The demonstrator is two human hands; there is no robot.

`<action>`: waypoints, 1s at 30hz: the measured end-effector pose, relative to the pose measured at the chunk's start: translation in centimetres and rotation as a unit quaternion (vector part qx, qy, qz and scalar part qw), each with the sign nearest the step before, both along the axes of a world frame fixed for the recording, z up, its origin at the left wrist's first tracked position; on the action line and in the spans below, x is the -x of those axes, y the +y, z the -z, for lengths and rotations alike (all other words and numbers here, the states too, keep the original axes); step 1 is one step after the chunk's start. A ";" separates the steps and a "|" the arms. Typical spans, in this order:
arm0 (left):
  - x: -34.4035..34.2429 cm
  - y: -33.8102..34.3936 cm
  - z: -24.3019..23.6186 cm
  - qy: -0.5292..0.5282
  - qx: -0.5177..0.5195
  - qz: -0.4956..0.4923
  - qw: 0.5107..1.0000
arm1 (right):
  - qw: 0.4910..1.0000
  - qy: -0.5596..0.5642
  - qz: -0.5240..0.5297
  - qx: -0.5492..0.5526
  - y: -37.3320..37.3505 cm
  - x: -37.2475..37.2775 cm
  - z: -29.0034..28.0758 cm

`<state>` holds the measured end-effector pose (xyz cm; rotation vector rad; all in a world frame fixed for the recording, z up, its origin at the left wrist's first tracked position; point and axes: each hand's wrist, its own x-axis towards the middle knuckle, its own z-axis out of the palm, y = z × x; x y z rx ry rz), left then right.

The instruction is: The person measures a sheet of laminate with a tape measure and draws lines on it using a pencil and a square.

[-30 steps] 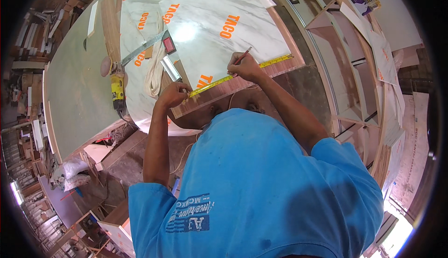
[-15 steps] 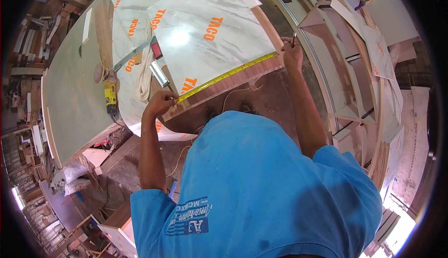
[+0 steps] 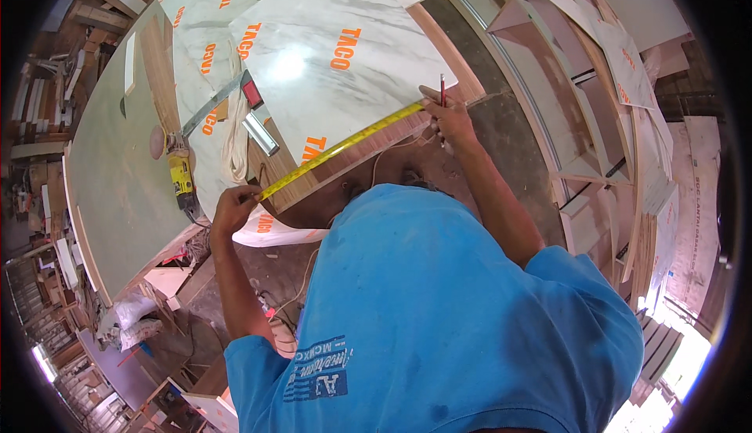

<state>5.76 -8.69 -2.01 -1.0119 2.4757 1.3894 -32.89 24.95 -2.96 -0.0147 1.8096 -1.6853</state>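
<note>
The yellow metal measuring tape (image 3: 345,149) was stretched over the brown wood-grain panel (image 3: 329,173), pinched in the grip of the left hand (image 3: 233,207), a slim red pencil (image 3: 442,91) being clamped in the right hand's (image 3: 454,124) grip, and misreading could have been caused by slackening.

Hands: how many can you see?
2: the left hand pinches one end of the yellow tape measure; the right hand is at its other visible end, holding a red pencil.
</note>
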 end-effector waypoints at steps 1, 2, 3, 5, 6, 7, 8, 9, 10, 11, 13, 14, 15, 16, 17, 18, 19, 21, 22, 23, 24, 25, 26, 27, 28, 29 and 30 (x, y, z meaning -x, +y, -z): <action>-0.9 -0.2 -0.2 -0.020 -0.009 -0.024 0.999 | 0.999 -0.021 0.003 0.045 -0.5 -0.6 0.2; -0.6 0.0 -1.8 -0.054 -0.014 -0.037 0.998 | 0.999 -0.020 0.011 0.042 -0.9 -1.0 0.7; -1.0 -0.2 -1.6 -0.054 -0.017 -0.030 0.998 | 0.997 -0.053 0.034 0.038 -1.3 -1.5 1.5; -3.2 -0.6 -1.2 -0.022 -0.014 -0.058 0.998 | 0.995 -0.085 0.048 0.034 -2.6 -2.5 1.4; -4.1 -1.1 -0.8 -0.027 -0.015 -0.053 0.998 | 0.995 -0.076 0.057 0.028 -3.0 -3.2 0.9; -4.0 -1.0 -1.0 -0.026 -0.018 -0.051 0.998 | 0.995 -0.067 0.067 0.021 -3.2 -3.6 0.7; -3.9 -0.9 -1.2 -0.037 -0.016 -0.060 0.997 | 0.995 -0.065 0.070 0.017 -3.5 -3.8 0.8; -3.6 -0.9 -1.3 -0.049 -0.014 -0.068 0.996 | 0.996 -0.045 0.074 0.018 -3.6 -3.9 1.0; -3.9 -1.1 -1.0 -0.048 -0.017 -0.069 0.996 | 0.997 -0.025 0.075 0.020 -3.8 -4.1 1.2; -4.0 -1.2 -0.7 -0.037 -0.015 -0.063 0.997 | 0.997 -0.024 0.075 0.018 -3.9 -4.1 1.7; -4.0 -1.4 -0.3 -0.026 -0.017 -0.058 0.998 | 0.995 0.047 0.081 -0.015 -4.2 -4.1 2.2; -3.8 -1.5 -0.3 -0.030 -0.007 -0.052 0.998 | 0.995 0.048 0.081 -0.018 -4.3 -4.2 1.9; -3.5 -1.5 -0.2 -0.034 0.003 -0.045 0.998 | 0.995 0.028 0.088 -0.027 -4.2 -4.2 1.6; -3.4 -1.6 -0.3 -0.035 0.001 -0.045 0.998 | 0.995 0.006 0.096 -0.035 -4.2 -4.4 1.2; -3.3 -1.6 -0.3 -0.042 0.003 -0.043 0.998 | 0.995 0.005 0.097 -0.038 -4.3 -4.4 1.4; -3.2 -1.7 -0.2 -0.049 0.004 -0.041 0.998 | 0.994 0.006 0.102 -0.025 -4.3 -4.2 1.9; -3.3 -1.9 0.1 -0.051 0.002 -0.041 0.998 | 0.994 0.007 0.107 -0.013 -4.4 -4.2 1.9; -3.5 -2.1 0.7 -0.021 -0.002 -0.033 0.999 | 0.994 0.014 0.108 -0.027 -4.4 -4.2 2.0; -3.6 -2.2 0.9 -0.023 -0.004 -0.033 0.999 | 0.993 0.022 0.108 -0.037 -4.5 -4.2 1.8; -3.7 -2.3 1.1 -0.029 -0.010 -0.034 0.999 | 0.993 0.021 0.108 -0.039 -4.6 -4.3 1.7; -3.8 -2.4 1.3 -0.034 -0.016 -0.035 0.999 | 0.993 0.021 0.108 -0.034 -4.7 -4.3 1.5; -3.5 -2.3 1.2 -0.036 -0.019 -0.035 0.999 | 0.993 0.021 0.110 -0.030 -4.7 -4.3 1.6; -3.1 -2.2 0.9 -0.037 -0.021 -0.036 0.998 | 0.993 0.019 0.110 -0.034 -4.7 -4.2 1.7; -2.8 -2.2 0.9 -0.037 -0.023 -0.037 0.998 | 0.993 0.018 0.116 -0.027 -4.6 -4.0 1.9; -2.9 -2.3 1.1 -0.038 -0.024 -0.039 0.998 | 0.992 0.018 0.121 -0.019 -4.7 -4.0 1.9; -3.1 -2.4 1.5 -0.036 -0.041 -0.041 0.998 | 0.992 0.017 0.119 -0.020 -4.7 -4.0 1.8; -3.2 -2.6 1.8 -0.034 -0.059 -0.043 0.997 | 0.993 0.011 0.112 -0.030 -4.6 -3.9 1.6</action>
